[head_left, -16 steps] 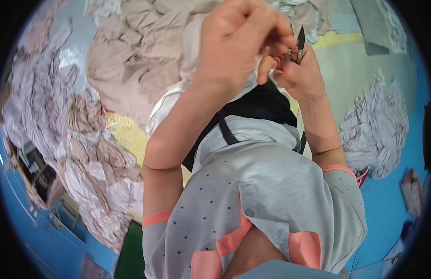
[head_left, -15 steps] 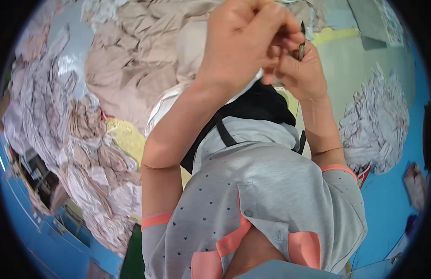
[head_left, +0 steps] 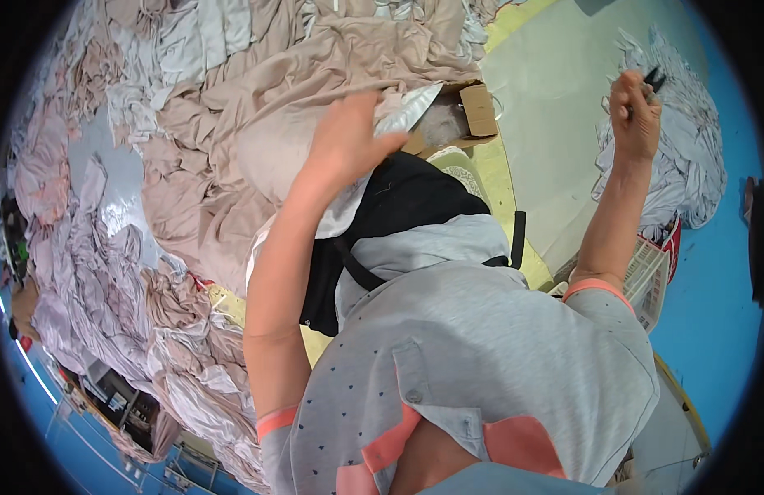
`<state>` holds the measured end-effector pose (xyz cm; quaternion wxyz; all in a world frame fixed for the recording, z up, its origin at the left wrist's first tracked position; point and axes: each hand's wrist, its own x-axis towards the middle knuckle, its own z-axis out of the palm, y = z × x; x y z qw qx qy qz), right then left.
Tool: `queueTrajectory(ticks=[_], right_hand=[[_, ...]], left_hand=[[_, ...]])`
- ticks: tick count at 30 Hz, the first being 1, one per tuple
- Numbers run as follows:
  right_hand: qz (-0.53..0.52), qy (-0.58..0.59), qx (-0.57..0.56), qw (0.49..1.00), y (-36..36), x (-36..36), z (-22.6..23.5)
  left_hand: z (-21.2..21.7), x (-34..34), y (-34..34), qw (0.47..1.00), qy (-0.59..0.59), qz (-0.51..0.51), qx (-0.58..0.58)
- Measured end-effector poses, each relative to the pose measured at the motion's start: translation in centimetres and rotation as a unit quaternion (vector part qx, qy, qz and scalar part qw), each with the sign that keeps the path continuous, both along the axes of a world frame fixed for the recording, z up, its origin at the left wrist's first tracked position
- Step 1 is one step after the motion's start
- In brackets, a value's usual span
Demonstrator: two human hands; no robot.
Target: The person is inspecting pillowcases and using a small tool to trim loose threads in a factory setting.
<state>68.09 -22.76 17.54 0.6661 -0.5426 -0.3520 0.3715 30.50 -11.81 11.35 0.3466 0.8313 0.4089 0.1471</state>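
My left hand (head_left: pixel 349 140) is over a large beige cloth (head_left: pixel 275 140), its thumb stretched out and apart from its slightly blurred fingers. Whether it touches the cloth I cannot tell. Under that hand a white edge or underside of the cloth (head_left: pixel 411 109) shows beside my lap. My right hand (head_left: pixel 636 120) is raised out to the right, its fingers closed round small thread snips (head_left: pixel 655 79) with dark pointed blades. Behind it lies a heap of pale grey-lilac cloth (head_left: pixel 687 157).
An open cardboard box (head_left: pixel 479 110) stands just beyond my lap. Crumpled grey and beige cloth (head_left: pixel 97 256) piles up along the left. At the right, a light plastic basket (head_left: pixel 646 285) stands under the cloth heap, on a blue floor (head_left: pixel 704 272).
My hands were close together in front of me and have moved apart. The left has come down over the beige cloth; the right has swung out right with the snips. The box has come into view.
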Motion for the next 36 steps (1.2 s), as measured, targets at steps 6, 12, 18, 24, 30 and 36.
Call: queueTrajectory(ticks=[6,12,18,24,30,36], right_hand=[[0.140,-0.245,-0.259,0.924,1.1,-1.8,-12.2],[0.178,-0.264,-0.384,0.867,2.5,-8.5,-25.7],[0.253,-0.341,-0.423,0.800,2.4,-8.6,-25.2],[0.356,-0.575,-0.447,0.585,1.6,-7.4,-24.1],[0.257,-0.603,-0.436,0.617,1.3,-7.1,-24.7],[0.154,-0.498,-0.413,0.747,1.3,-7.6,-23.9]], left_hand=[[-5.9,-0.2,-1.1,0.936,0.340,-0.030,0.091],[-8.4,-3.1,3.3,0.952,0.206,0.196,0.111],[-6.6,-10.5,8.2,0.783,-0.324,0.465,-0.258],[-6.6,-15.7,6.7,0.645,-0.447,0.491,-0.378],[-6.8,-15.3,2.9,0.744,-0.340,0.517,-0.253],[-5.7,-13.4,-3.2,0.885,-0.109,0.448,-0.063]])
